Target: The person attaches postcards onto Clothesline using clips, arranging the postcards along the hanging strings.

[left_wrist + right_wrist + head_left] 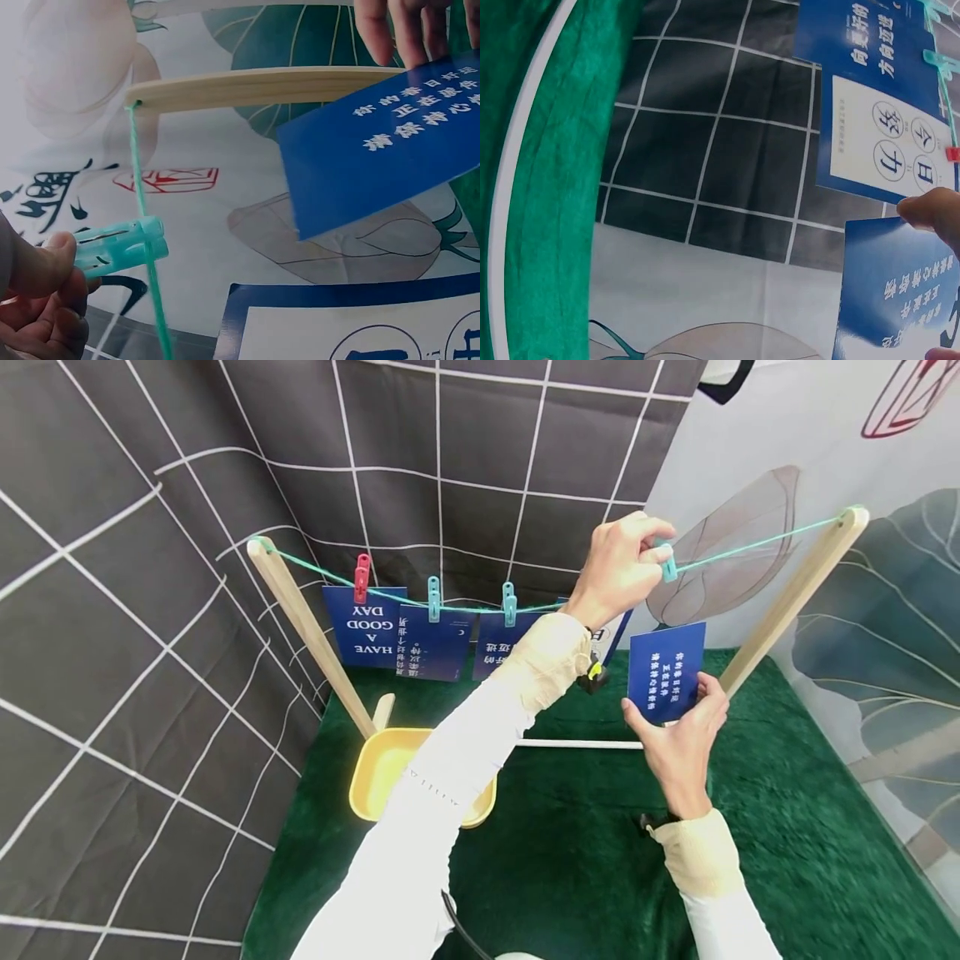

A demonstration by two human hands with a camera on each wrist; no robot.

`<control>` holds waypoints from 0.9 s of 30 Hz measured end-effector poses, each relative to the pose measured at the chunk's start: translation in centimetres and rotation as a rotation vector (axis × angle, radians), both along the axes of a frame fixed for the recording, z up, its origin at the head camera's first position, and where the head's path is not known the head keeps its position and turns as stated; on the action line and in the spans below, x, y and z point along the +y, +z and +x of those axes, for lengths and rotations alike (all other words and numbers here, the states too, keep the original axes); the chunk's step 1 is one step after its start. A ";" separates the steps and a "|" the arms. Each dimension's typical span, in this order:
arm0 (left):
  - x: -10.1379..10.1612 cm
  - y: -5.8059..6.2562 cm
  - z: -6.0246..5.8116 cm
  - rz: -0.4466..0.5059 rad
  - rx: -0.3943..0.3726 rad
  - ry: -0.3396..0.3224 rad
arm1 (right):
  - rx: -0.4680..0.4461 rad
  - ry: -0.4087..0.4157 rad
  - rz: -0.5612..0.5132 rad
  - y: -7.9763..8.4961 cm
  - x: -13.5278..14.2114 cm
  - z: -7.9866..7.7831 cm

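My left hand [618, 564] pinches a teal clothespin [666, 560] on the green string [750, 550]. In the left wrist view the clothespin [120, 244] straddles the string, thumb and fingertips at its handle end. Below and to the right, my right hand [686, 735] holds a blue card [666, 672] with white writing by its edges, the card's top just under the string. Along the string to the left hang several cards, among them a blue "HAVE A GOOD DAY" card [367, 631] under a red clothespin [362, 578]. A white-faced card [877, 139] hangs nearest the held one.
Two wooden posts, left [311, 635] and right [795, 597], carry the string. A white rod [581, 744] runs low between them. Beneath my left forearm, a yellow tray [367, 777] rests on the green cloth [570, 860]. A dark grid-patterned curtain [480, 443] stands behind.
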State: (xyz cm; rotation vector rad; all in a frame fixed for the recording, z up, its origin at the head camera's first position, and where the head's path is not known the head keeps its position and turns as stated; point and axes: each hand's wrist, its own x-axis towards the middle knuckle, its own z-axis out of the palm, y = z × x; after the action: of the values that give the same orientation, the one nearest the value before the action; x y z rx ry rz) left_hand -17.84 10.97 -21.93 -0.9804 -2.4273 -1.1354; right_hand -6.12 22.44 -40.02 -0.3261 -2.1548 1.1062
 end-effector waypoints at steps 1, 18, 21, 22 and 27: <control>0.1 -0.1 -0.1 -0.003 -0.012 -0.002 | -0.001 0.000 -0.004 0.0 0.1 -0.1; 2.2 -0.9 -0.3 -0.165 -0.121 -0.067 | 0.087 -0.089 0.040 2.3 0.6 -2.8; 2.3 -0.7 -0.2 -0.178 -0.117 -0.075 | 0.131 -0.088 0.069 2.5 0.7 -3.1; 2.3 -0.7 -0.2 -0.182 -0.126 -0.075 | 0.136 -0.090 0.074 2.5 0.8 -3.1; 2.8 -0.6 0.0 -0.196 -0.200 -0.079 | 0.126 -0.102 0.069 2.4 0.9 -3.0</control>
State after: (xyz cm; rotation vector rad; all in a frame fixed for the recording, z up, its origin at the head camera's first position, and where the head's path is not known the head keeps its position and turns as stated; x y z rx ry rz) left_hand -17.82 13.76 -22.55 -1.0753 -2.7235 -1.0836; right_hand -9.15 23.37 -37.58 -0.3228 -2.0368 0.9678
